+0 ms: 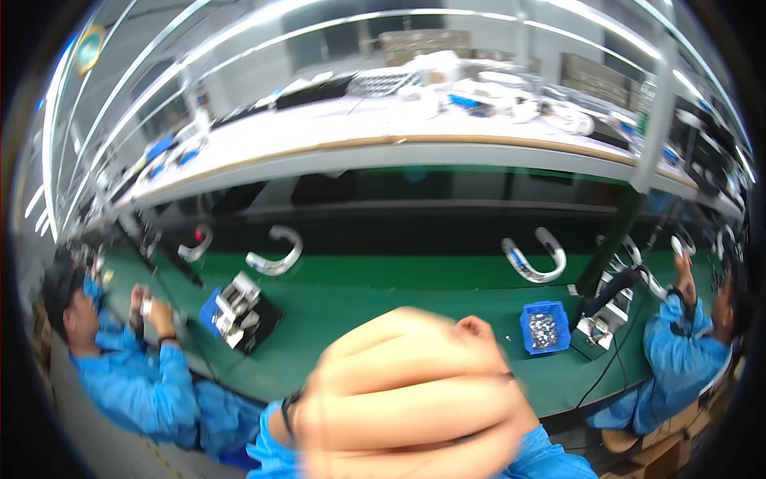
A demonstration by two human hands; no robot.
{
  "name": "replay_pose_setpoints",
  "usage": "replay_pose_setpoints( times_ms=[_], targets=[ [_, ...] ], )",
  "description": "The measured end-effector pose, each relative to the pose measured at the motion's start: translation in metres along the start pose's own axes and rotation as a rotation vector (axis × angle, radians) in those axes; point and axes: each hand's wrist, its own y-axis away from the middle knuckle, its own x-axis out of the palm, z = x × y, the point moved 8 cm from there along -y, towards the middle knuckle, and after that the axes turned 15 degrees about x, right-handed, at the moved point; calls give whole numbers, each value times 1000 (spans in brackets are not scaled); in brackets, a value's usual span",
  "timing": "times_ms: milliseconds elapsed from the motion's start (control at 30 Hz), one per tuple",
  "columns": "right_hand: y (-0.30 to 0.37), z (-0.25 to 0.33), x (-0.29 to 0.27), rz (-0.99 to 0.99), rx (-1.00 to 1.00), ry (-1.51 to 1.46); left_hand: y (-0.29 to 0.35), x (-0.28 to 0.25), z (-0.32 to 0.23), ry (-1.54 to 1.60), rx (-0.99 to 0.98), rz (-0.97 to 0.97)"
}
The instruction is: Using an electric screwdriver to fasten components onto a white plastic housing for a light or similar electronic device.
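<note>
Close to the camera, my left hand [407,391] fills the lower middle of the head view, blurred by motion. Its fingers are curled closed, and whatever they may hold is hidden. My right hand [523,411] is behind it, mostly covered; only its edge near the wrist and what seems a fingertip [475,326] show. The two hands are together or nearly touching above the green bench [319,307]. Blue sleeves cover both forearms. Nearest on the right is a blue bin [546,327] of small metallic parts.
White U-shaped parts [536,267] lie at the bench's back, another curved white part [275,254] farther left. A metal fixture [238,311] stands left, another [604,323] right beside a dark post and cables. Co-workers sit at left [136,375] and right [682,343]. A loaded shelf [383,132] spans above.
</note>
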Motion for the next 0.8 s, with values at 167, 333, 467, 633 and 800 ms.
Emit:
replay_pose_setpoints(
  times_ms=[167,333,467,633,800],
  targets=[
    [3,0,-8,10,-29,-32,-12,39,-49,19,361,412],
    [15,12,21,53,0,-47,11,24,-56,-72,296,339],
    [13,8,12,38,-5,-60,6,24,-64,-117,380,319],
    [-2,3,6,50,16,-4,1,14,-71,-237,463,333],
    [4,17,18,51,-46,-4,-3,3,-79,-386,539,365]
  ],
)
